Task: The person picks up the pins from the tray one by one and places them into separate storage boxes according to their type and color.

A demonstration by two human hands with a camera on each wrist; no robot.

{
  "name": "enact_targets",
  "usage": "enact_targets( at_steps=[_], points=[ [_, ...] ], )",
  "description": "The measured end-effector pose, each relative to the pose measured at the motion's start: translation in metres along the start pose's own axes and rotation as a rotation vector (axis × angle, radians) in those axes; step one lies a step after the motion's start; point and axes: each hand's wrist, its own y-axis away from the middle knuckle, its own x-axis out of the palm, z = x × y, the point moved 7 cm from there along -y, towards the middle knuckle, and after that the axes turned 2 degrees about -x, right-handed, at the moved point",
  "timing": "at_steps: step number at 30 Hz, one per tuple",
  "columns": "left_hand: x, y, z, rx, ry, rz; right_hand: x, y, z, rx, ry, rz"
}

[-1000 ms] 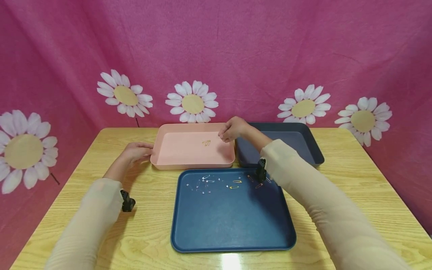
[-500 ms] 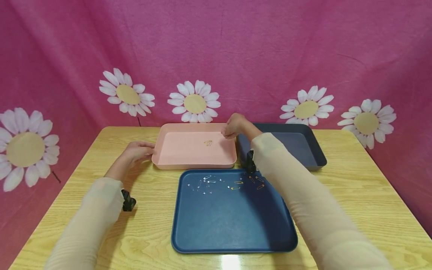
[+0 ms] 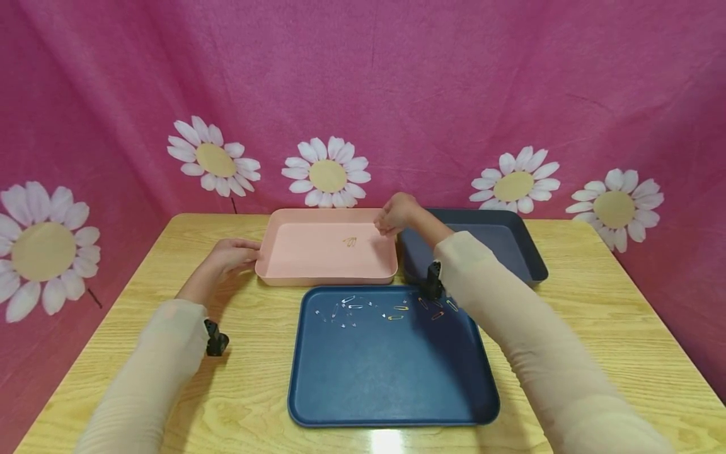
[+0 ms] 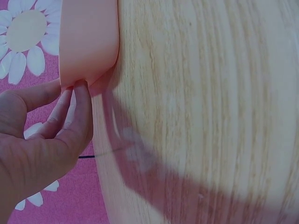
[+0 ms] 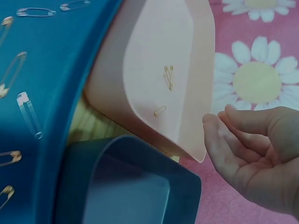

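Note:
My left hand (image 3: 229, 255) reaches to the left end of the pink tray (image 3: 295, 277). In the left wrist view its fingertips (image 4: 80, 86) touch the tray's outer end wall. My right hand (image 3: 394, 214) hovers over the pink tray's right end, fingers loosely bent; in the right wrist view nothing shows between thumb and fingers. A few gold safety pins (image 5: 169, 77) lie together on the pink floor, with one more gold safety pin (image 5: 160, 111) closer to the tray's right end. Silver and gold safety pins (image 3: 395, 318) are scattered over the far half of the blue tray (image 3: 391, 378).
A dark blue-grey deep tray (image 3: 510, 252) stands right beside the pink one, partly behind my right forearm. The flat blue tray lies in front of both on the wooden table (image 3: 244, 378). A pink flowered curtain (image 3: 408, 94) hangs behind the table.
My right hand shifts slightly right over the pink tray and its fingers loosen. The left hand stays at the tray's end.

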Motion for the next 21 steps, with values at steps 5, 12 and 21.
enact_targets(
  at_steps=[5,12,21],
  points=[
    [0.0,0.001,0.0,-0.007,0.002,-0.004,0.0,0.045,0.011,-0.087,0.046,-0.011],
    [0.0,0.002,0.0,0.005,0.008,0.008,0.009,0.075,0.002,-0.194,0.093,-0.026],
    [0.001,0.001,0.0,0.022,0.029,0.009,0.025,0.113,-0.012,-0.28,0.157,0.0]
  ],
)
